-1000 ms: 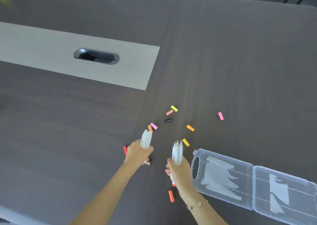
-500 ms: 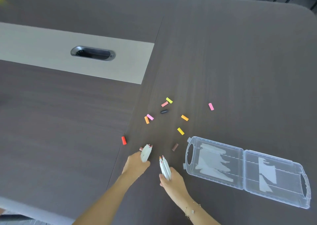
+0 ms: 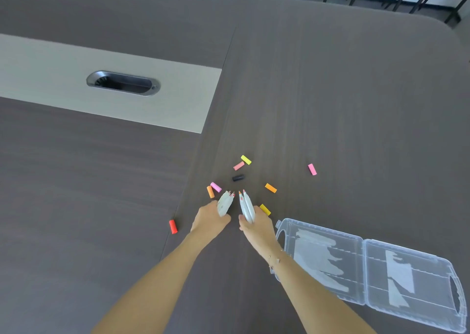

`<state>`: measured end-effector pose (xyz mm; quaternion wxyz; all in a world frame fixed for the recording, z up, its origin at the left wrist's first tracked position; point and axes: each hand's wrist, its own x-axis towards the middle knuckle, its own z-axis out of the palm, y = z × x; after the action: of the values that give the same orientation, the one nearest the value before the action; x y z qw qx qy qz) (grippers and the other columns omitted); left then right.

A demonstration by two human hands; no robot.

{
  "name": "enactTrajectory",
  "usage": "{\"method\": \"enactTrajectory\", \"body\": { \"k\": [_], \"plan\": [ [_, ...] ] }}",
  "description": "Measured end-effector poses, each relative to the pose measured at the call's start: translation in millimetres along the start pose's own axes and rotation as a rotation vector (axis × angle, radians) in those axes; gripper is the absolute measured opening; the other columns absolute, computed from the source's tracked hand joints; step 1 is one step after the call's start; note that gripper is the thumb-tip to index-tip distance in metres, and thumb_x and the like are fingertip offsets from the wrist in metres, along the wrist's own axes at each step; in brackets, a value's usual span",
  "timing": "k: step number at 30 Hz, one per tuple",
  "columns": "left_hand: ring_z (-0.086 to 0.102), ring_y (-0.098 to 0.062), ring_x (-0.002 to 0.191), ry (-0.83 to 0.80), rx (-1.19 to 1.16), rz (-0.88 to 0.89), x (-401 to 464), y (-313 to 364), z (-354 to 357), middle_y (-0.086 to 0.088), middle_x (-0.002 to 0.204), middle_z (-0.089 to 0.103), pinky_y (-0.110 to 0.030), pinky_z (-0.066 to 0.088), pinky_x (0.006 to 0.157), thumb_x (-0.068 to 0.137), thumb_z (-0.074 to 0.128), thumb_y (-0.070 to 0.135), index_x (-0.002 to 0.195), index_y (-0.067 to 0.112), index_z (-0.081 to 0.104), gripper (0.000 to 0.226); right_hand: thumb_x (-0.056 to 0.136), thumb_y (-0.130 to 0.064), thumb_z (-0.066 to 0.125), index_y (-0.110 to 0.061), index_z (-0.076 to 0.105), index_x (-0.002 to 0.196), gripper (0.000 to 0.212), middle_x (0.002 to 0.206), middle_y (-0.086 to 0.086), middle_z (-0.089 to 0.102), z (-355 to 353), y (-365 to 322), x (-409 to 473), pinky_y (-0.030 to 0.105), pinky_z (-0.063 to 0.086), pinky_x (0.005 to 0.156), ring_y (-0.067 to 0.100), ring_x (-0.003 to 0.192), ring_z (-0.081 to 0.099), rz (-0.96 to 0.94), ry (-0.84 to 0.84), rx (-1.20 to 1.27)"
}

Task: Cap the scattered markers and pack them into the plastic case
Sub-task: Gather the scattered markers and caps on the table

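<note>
left hand (image 3: pixel 209 221): fist curled round a bundle of white markers (image 3: pixel 225 203), uncapped tips pointing away from the person
right hand (image 3: pixel 257 225): fingers wrapped round second bundle of white markers (image 3: pixel 246 205), tips also pointing away, uncapped
hands: side by side, nearly touching, both low over the table (image 3: pixel 356 104); can't tell if they rest on it
bracelet (image 3: pixel 273 261): thin chain on right wrist
plastic case (image 3: pixel 376 277): clear, lying open flat, just right of the right hand and forearm; both halves show only pale label patches
yellow cap (image 3: pixel 265 209): just right of right-hand bundle, touching or nearly touching the fingers
orange cap (image 3: pixel 270 188): ahead-right of right hand
orange cap near left (image 3: pixel 210 191): just ahead-left of left-hand bundle, beside pink cap (image 3: pixel 216 187)
black cap (image 3: pixel 238 178): ahead of both hands, between the bundles' tips and the far caps
salmon cap (image 3: pixel 238 165): further ahead, next to lime cap (image 3: pixel 246 159)
far pink cap (image 3: pixel 312 169): well apart, ahead-right of right hand
red cap (image 3: pixel 173 226): alone, left of left hand
cable grommet (image 3: pixel 123 83): oval, in pale strip, far ahead-left
</note>
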<state>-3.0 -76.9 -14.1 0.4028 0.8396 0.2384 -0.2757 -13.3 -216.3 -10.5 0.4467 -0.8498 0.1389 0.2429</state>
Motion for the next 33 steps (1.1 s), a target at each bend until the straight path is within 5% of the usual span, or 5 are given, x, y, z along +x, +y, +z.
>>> {"method": "enactTrajectory", "body": {
  "k": [5, 10, 17, 23, 33],
  "plan": [
    [0.039, -0.016, 0.051, 0.047, 0.026, 0.013, 9, 6, -9, -0.002, 0.065, 0.046, -0.024, 0.032, 0.047, 0.078, 0.049, 0.014, 0.086, 0.006, 0.044, 0.012, 0.086, -0.018, 0.052, -0.014, 0.048, 0.083, 0.006, 0.073, 0.000, 0.047, -9, -14, 13, 0.021, 0.034, 0.048, 0.013, 0.057, 0.043, 0.022, 0.051, 0.036],
    [0.050, -0.018, 0.050, -0.015, -0.031, -0.131, -10, -8, -12, -0.005, 0.068, 0.056, -0.021, 0.041, 0.044, 0.077, 0.055, 0.015, 0.082, 0.012, 0.050, 0.008, 0.085, -0.015, 0.051, -0.018, 0.051, 0.085, 0.003, 0.071, 0.006, 0.058, 15, -9, -17, 0.021, 0.042, 0.042, 0.015, 0.055, 0.053, 0.266, 0.016, 0.240],
    [0.055, -0.014, 0.065, -0.032, 0.019, -0.163, -23, -26, -9, -0.001, 0.074, 0.060, -0.021, 0.042, 0.053, 0.075, 0.066, 0.031, 0.079, 0.013, 0.054, 0.022, 0.084, -0.012, 0.056, -0.010, 0.048, 0.102, 0.020, 0.100, 0.007, 0.058, 41, -1, -36, 0.032, 0.056, 0.070, 0.024, 0.090, 0.063, 0.304, 0.045, 0.189],
    [0.058, -0.015, 0.059, 0.001, 0.056, -0.149, -20, -27, -19, -0.008, 0.081, 0.068, -0.024, 0.049, 0.050, 0.074, 0.068, 0.032, 0.088, 0.009, 0.059, 0.029, 0.087, -0.027, 0.063, -0.010, 0.046, 0.115, 0.036, 0.109, 0.005, 0.057, 37, -2, -39, 0.008, 0.039, 0.049, 0.013, 0.083, 0.056, 0.258, 0.069, 0.066],
    [0.054, -0.011, 0.074, 0.075, 0.204, -0.068, -17, -34, -32, 0.003, 0.078, 0.056, -0.021, 0.043, 0.059, 0.076, 0.071, 0.045, 0.085, 0.014, 0.052, 0.037, 0.090, -0.034, 0.058, -0.013, 0.044, 0.114, 0.034, 0.114, 0.003, 0.052, 27, 9, -44, 0.022, 0.054, 0.085, 0.016, 0.100, 0.056, 0.164, 0.177, -0.137]
  ]
}}
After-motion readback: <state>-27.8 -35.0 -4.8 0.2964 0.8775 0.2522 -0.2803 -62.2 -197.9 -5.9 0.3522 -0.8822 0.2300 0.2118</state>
